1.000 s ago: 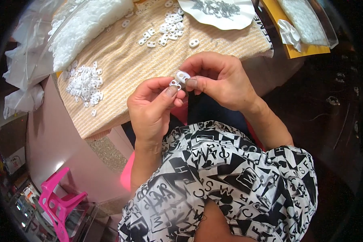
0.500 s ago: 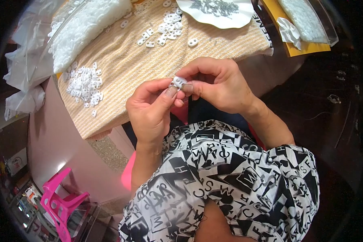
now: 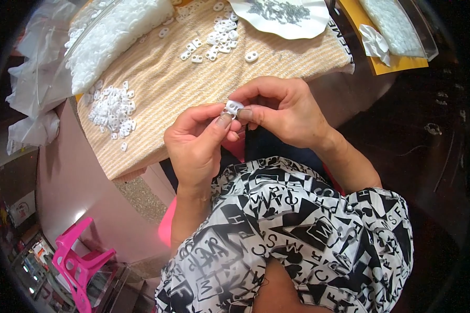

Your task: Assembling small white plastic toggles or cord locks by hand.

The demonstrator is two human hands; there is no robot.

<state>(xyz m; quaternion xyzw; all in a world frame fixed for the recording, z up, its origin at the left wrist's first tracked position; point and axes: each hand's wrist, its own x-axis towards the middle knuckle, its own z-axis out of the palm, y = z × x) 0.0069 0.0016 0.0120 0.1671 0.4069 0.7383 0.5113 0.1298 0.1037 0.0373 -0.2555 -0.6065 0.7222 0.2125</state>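
Above the near edge of the towel-covered table, both my hands meet around a small white plastic cord lock with two holes. My left hand pinches its lower left side between thumb and fingers. On the other side, the thumb and index finger of my right hand close on it. Fingertips hide part of the piece. Farther off lie a cluster of white two-holed oval pieces and one loose oval piece. A heap of smaller white two-holed pieces sits at the left.
A striped tan towel covers the table. At the far side, a white wavy-rimmed plate holds small dark grey parts. Bulging clear bags of white pieces stand far left and far right. A pink plastic chair stands lower left.
The cord lock has turned slightly between my fingertips, its holes now facing a little differently. Both hands keep nearly the same place and grip.
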